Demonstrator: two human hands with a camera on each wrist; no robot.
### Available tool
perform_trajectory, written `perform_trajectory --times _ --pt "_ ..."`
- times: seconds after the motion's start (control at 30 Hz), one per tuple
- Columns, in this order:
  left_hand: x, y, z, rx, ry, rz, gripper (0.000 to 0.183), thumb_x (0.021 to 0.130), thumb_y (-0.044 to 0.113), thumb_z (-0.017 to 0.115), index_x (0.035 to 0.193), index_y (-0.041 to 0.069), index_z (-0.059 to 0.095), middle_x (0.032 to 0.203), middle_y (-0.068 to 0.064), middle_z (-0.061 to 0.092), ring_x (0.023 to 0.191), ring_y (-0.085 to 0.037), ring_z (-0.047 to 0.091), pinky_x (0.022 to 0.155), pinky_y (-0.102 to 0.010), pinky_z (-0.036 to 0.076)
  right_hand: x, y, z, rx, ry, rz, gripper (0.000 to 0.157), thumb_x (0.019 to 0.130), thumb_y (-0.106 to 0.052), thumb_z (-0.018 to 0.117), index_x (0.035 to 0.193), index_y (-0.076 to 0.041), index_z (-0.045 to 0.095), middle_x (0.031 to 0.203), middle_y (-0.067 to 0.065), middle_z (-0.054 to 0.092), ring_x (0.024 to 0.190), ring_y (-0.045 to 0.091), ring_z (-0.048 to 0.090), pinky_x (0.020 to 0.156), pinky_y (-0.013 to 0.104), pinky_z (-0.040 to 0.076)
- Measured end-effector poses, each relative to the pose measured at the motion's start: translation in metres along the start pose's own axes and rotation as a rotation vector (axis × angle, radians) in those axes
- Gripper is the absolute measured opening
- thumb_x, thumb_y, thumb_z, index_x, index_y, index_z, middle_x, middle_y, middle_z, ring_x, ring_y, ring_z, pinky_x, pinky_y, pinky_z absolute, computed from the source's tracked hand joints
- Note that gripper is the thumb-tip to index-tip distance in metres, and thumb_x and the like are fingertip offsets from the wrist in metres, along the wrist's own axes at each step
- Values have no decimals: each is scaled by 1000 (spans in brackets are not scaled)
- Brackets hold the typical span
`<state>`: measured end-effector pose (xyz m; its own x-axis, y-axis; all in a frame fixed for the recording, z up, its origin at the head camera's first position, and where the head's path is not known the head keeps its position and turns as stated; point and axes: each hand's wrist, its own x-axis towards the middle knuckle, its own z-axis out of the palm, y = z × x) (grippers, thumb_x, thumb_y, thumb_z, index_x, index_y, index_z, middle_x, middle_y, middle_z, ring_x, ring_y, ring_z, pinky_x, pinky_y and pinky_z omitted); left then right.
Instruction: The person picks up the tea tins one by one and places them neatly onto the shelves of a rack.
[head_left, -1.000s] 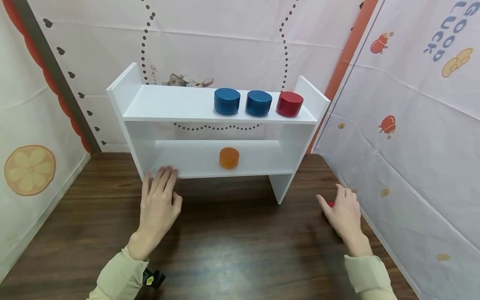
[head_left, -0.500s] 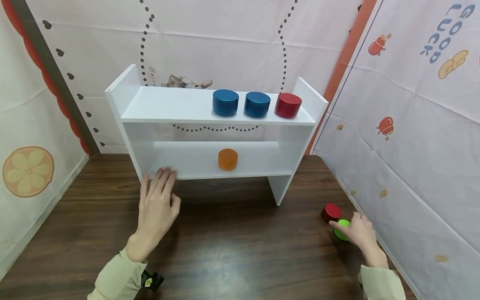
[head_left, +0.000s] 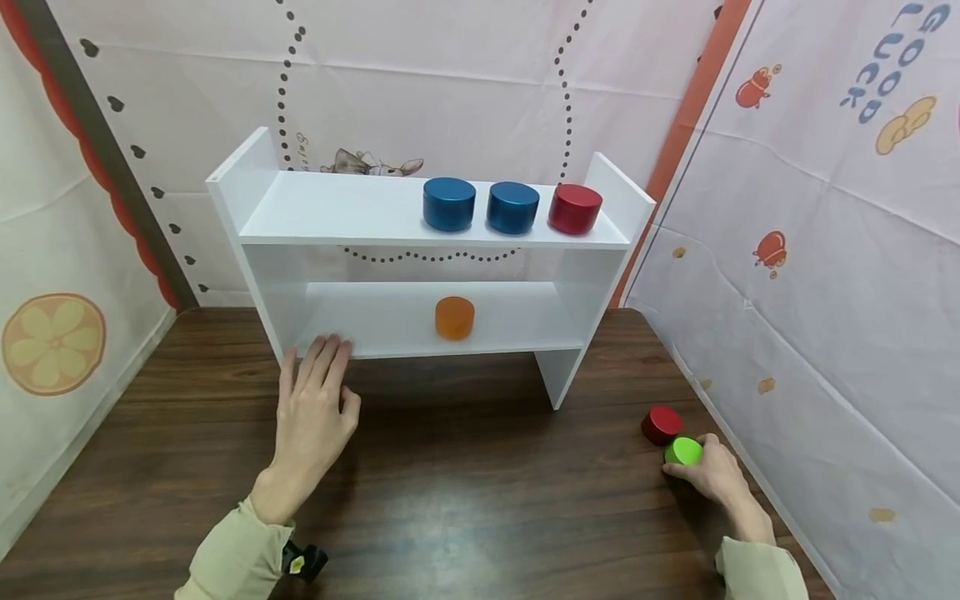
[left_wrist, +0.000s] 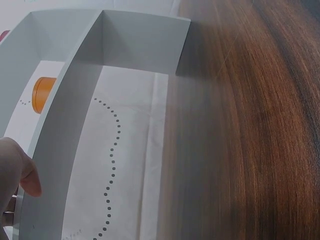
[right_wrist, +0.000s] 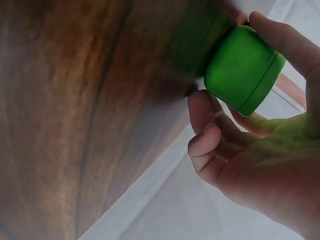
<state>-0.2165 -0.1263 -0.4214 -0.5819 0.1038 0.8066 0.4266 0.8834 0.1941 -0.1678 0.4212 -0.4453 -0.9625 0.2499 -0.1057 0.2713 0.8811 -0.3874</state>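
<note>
At the right of the table my right hand [head_left: 716, 477] holds a small round green tin [head_left: 683, 451] between thumb and fingers. The right wrist view shows the green tin's seam, its base close to the tabletop. Just behind it stands a dark red tin [head_left: 662, 424]. My left hand [head_left: 311, 417] grips the front edge of the lower board of a white two-tier shelf [head_left: 382, 321], near its left end. In the left wrist view the thumb [left_wrist: 31, 182] lies on the board's underside, and the other fingers are partly hidden behind the edge.
On the upper board stand two blue tins [head_left: 448, 204] and a red tin [head_left: 575, 208], towards the right. An orange tin [head_left: 454, 317] sits on the lower board. Printed cloth walls [head_left: 825, 275] border the dark wooden table [head_left: 465, 500] behind and at both sides.
My right hand has drawn back from over the red tin towards the near right and closed its fingers on the green tin, uncovering the red one. The left hand keeps its place on the shelf.
</note>
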Motion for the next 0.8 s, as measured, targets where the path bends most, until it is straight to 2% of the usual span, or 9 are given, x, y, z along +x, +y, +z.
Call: perform_trajectory --times 0.2,0.53,0.8 --pt "1 0 0 -3 6 1 52 76 2 52 128 -3 57 133 -24 58 128 -40 49 116 -58 22 -2 3 2 15 14 3 70 74 -28 77 115 15 40 100 33 56 86 38 57 75 49 48" --pt "1 1 0 -5 3 2 52 76 1 52 127 -4 57 133 -24 57 128 -41 49 115 -58 23 -4 -4 -7 27 51 -26 72 78 -30 75 122 15 41 107 35 56 89 40 57 74 50 48" --pt "1 0 1 -2 5 2 52 76 2 53 127 -4 57 133 -24 57 128 -40 49 115 -58 23 -7 -18 -19 30 96 -73 73 78 -32 74 124 14 41 107 30 56 87 36 55 67 36 44"
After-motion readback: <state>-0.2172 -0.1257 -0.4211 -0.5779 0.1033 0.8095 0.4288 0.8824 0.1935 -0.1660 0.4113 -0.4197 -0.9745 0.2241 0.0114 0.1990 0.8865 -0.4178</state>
